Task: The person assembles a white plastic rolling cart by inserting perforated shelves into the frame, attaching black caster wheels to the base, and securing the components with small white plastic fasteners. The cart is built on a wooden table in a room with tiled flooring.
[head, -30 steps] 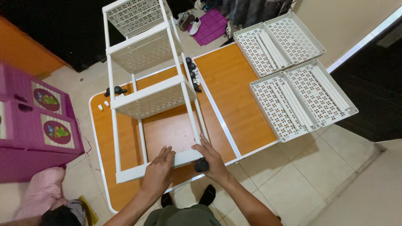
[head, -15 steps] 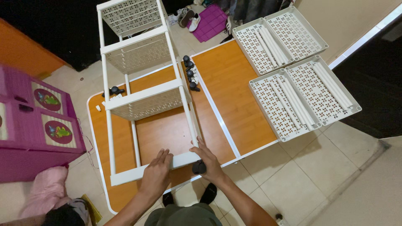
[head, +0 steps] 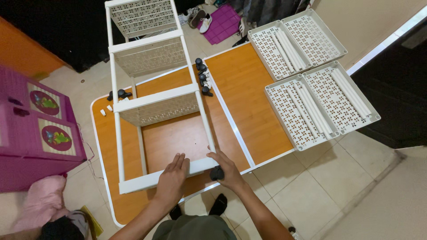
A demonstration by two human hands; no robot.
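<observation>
A room floored in pale square tiles (head: 311, 195) holds a low orange wood-grain folding table (head: 249, 89) with a white rim and a white seam down its middle. Lying on the table's left half is a white plastic shelf rack (head: 153, 106), its posts running away from the camera and its perforated tiers standing on edge. Across the table's right end rest four white perforated trays (head: 313, 75), three of them carrying loose white tubes (head: 307, 109). A magenta toy cabinet (head: 38, 133) stands against the orange wall at left, with pink cloth (head: 42, 202) on the floor below it; a purple mat (head: 222, 20) and shoes lie at the far end. Black caster wheels (head: 202, 75) sit in a row along the table's seam, with more near the rack's left post. The left hand (head: 171, 180) lies flat, fingers spread, pressing on the rack's near end frame. The right hand (head: 229, 169) is curled around a black caster (head: 217, 173) at the rack's near right corner.
</observation>
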